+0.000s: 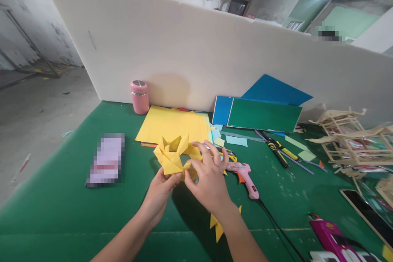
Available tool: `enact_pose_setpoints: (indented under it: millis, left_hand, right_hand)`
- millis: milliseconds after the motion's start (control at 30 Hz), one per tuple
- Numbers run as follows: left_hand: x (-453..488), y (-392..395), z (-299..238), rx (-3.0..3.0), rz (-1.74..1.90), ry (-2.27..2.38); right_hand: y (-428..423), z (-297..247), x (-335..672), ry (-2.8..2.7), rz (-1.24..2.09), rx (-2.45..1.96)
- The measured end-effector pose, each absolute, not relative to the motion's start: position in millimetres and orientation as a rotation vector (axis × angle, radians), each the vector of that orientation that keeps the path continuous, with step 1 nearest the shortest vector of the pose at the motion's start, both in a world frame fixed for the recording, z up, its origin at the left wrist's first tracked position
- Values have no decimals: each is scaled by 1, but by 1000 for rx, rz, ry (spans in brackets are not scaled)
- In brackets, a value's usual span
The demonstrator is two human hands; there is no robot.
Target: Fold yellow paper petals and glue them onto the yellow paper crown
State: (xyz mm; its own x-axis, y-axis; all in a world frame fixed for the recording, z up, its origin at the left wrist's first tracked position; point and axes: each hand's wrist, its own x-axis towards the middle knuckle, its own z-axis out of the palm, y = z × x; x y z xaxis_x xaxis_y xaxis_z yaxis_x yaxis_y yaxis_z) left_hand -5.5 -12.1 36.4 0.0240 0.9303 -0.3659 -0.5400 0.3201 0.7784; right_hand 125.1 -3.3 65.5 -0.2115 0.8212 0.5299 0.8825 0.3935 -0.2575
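Observation:
A ring of folded yellow paper (172, 161) with pointed tips is held above the green table. My left hand (160, 190) pinches its lower front edge between thumb and fingers. On the ring's right side, my right hand (209, 172) has its thumb and index finger closed on a folded part, with the other fingers raised. Beneath my right forearm lies another folded yellow paper piece (217, 226), partly covered. Just right of my right hand rests a pink glue gun (245, 177) with an orange trigger. Behind the ring lies a stack of yellow paper sheets (175, 122).
A pink flask (140, 97) stands near the white partition (196, 57). A blurred phone-like object (106, 159) lies left. Blue and green boards (265, 114) lean at the back. Cutters (278, 151), stick frames (353, 139), a dark phone (368, 215) and a magenta device (330, 239) occupy the right.

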Motion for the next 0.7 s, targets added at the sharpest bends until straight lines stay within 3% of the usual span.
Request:
enact_pose_setpoints:
  millis: [700]
  left_hand:
    - [-7, -13, 35, 485, 1203, 990]
  right_hand:
    - [-3, 66, 125, -2049, -109, -1415]
